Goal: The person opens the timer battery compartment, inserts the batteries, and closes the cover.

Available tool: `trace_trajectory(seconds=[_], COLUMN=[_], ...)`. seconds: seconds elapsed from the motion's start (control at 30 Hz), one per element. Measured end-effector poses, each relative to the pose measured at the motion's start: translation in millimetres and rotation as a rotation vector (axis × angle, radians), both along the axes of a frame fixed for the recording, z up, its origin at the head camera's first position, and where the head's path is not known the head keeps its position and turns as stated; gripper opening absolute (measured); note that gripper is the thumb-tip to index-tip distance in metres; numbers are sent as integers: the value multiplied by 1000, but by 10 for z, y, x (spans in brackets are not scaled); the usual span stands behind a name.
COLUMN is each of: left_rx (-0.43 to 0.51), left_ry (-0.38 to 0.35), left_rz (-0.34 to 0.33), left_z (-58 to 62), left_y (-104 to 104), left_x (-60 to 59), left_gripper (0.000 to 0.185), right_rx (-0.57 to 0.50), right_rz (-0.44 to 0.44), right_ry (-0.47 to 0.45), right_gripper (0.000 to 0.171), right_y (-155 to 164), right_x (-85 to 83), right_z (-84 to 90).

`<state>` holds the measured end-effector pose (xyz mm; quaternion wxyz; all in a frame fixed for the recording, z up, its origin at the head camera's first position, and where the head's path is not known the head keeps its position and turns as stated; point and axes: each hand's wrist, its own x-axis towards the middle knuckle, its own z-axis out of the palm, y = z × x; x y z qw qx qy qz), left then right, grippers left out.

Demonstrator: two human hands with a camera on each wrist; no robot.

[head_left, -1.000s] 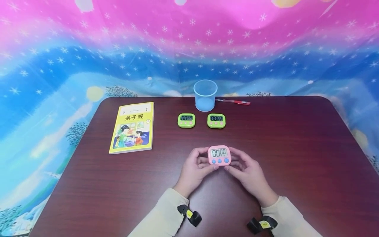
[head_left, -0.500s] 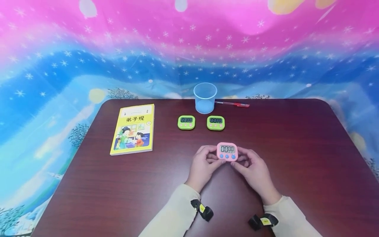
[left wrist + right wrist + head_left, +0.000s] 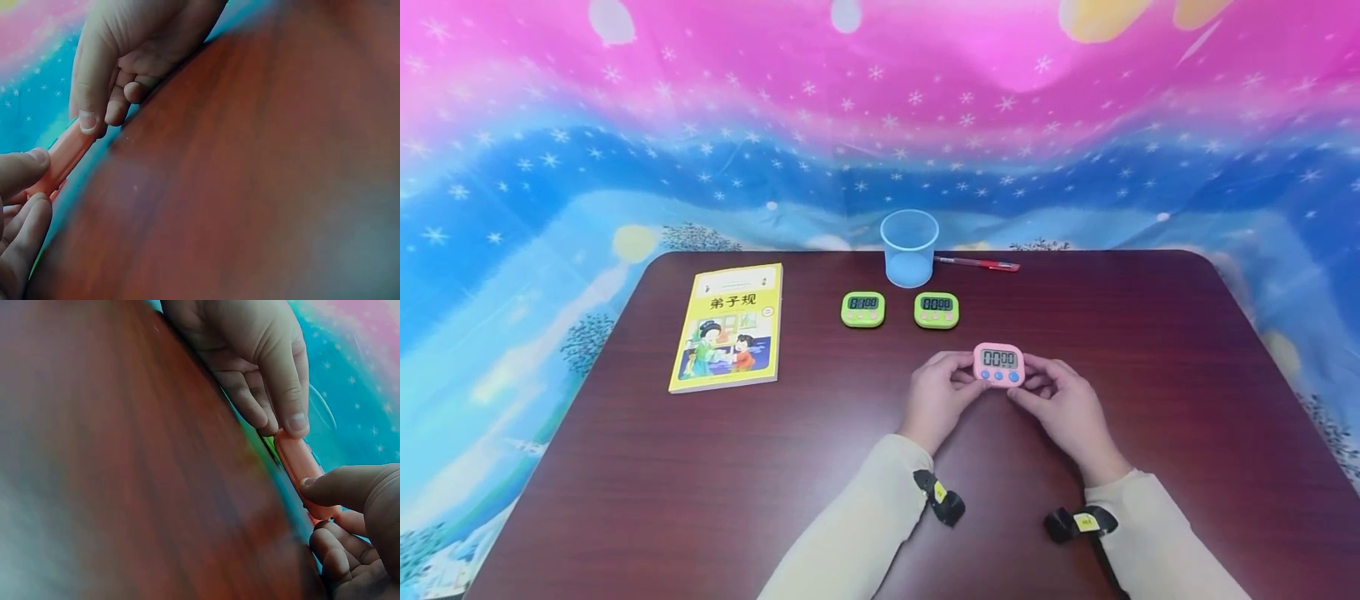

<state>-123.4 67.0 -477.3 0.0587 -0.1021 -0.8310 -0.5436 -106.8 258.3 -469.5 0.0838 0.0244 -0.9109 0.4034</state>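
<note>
A pink digital timer point(image 3: 998, 367) with blue buttons is held up before me in the head view, its screen reading 00 00. My left hand point(image 3: 936, 398) pinches its left end between thumb and fingers. The right end is pinched the same way by my right hand point(image 3: 1071, 412). Seen edge-on in both wrist views, the pink timer point(image 3: 64, 156) spans the two hands. Behind it on the table lie two green timers: the left green timer point(image 3: 862, 309) appears to read 01 00, the right green timer point(image 3: 936, 310) 00 00.
A translucent blue cup point(image 3: 909, 250) stands near the table's back edge. Beside it lies a red pen point(image 3: 981, 263). At the left is a yellow book point(image 3: 726, 329) with a picture cover. A patterned cloth point(image 3: 880, 125) hangs behind the dark red table point(image 3: 700, 483).
Both hands have carried the pink timer to the right and farther from me. The left green timer's reading has gone from 00 59 to 01 00.
</note>
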Motion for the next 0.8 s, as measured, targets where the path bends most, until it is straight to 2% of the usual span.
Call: trace_trajectory(seconds=[0.13,0.4,0.57,0.8], left_rx=[-54,-150,-210,-228], left_ry=[13,-20,-26,-60], left_rz=[7,44,24,11], left_z=[13,36,46,68], left_y=[103,252,287,369], left_x=[-81,-216,-296,-423], left_gripper=[35,29,31,33], right_rx=[-1,29,38,33], right_rz=[-20,-37,-54,-79], right_ry=[-1,-65,-94,-137], right_gripper=[50,50,51,52], right_y=[99,225,268,337], right_x=[-66,-210,-263,-354], right_z=[17,34,43,89])
